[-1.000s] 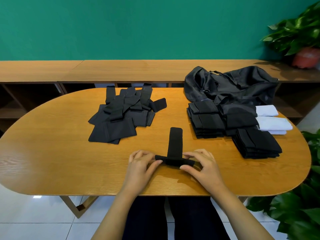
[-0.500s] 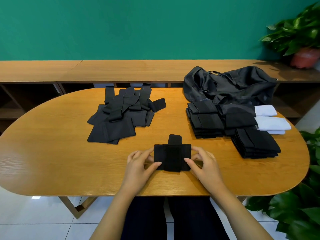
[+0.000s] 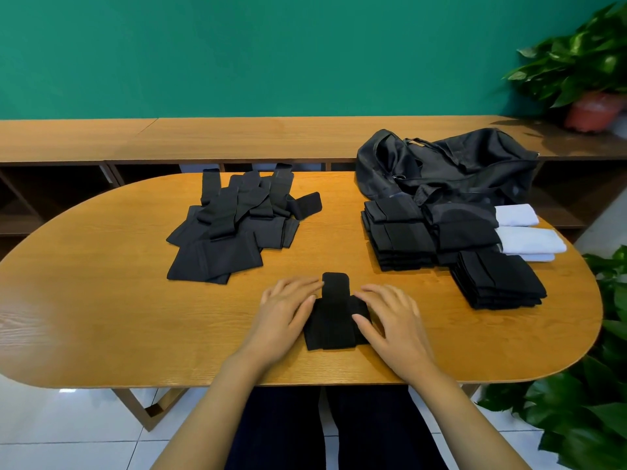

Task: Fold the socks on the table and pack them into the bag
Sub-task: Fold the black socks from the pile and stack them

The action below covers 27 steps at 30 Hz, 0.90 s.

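A black sock point(image 3: 334, 317) lies half-folded near the table's front edge, a short end sticking out toward the back. My left hand point(image 3: 285, 312) lies flat with straight fingers pressing the sock's left side. My right hand point(image 3: 390, 315) presses its right side the same way. A loose pile of unfolded black socks point(image 3: 234, 228) spreads over the back left. Stacks of folded black socks point(image 3: 400, 235) sit at the right in front of the black bag point(image 3: 451, 167). Another folded stack point(image 3: 498, 283) stands nearer the right edge.
Two folded white socks point(image 3: 529, 239) lie beside the black stacks at the right. The wooden oval table point(image 3: 101, 307) ends just below my wrists. A long wooden shelf point(image 3: 237, 137) runs behind it. Potted plants point(image 3: 583, 72) stand at the right.
The sock's near end was lifted and folded over away from me. Both hands went from pinching its edge to lying flat on the folded sock.
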### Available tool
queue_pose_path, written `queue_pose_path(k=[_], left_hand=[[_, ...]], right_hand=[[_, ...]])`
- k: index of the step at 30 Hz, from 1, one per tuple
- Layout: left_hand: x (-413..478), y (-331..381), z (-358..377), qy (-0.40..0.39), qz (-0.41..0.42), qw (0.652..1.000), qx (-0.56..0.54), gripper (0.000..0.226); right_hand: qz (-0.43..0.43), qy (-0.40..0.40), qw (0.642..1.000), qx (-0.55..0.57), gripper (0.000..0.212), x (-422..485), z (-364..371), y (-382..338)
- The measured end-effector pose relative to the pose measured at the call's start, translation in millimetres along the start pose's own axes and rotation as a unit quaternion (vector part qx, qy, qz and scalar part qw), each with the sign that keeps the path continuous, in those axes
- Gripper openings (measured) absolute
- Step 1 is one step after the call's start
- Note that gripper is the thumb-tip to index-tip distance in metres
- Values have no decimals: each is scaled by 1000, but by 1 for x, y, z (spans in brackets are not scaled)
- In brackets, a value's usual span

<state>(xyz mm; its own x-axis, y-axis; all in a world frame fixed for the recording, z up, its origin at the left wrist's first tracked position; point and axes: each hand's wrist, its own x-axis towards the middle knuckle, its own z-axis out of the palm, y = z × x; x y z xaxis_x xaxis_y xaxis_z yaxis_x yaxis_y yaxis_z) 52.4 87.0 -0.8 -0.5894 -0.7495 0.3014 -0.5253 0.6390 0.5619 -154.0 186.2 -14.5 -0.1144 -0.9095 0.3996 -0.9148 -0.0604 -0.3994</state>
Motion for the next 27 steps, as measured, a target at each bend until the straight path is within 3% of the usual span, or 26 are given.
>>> queue_pose_path(k=[5, 13, 19, 27], left_hand=[[19, -2, 8, -139, 10, 988, 59, 41], [10, -6, 5, -105, -16, 991, 86, 47], [-13, -1, -1, -44, 42, 998, 29, 67], [-29, 2, 7, 6, 72, 994, 86, 52]], right_hand=[[-42, -122, 990, -57, 66, 2, 2, -3], [-32, -132, 989, -63, 62, 3, 4, -2], [-59, -51, 997, -15, 55, 0, 5, 1], [-95, -14, 995, 4, 55, -3, 5, 1]])
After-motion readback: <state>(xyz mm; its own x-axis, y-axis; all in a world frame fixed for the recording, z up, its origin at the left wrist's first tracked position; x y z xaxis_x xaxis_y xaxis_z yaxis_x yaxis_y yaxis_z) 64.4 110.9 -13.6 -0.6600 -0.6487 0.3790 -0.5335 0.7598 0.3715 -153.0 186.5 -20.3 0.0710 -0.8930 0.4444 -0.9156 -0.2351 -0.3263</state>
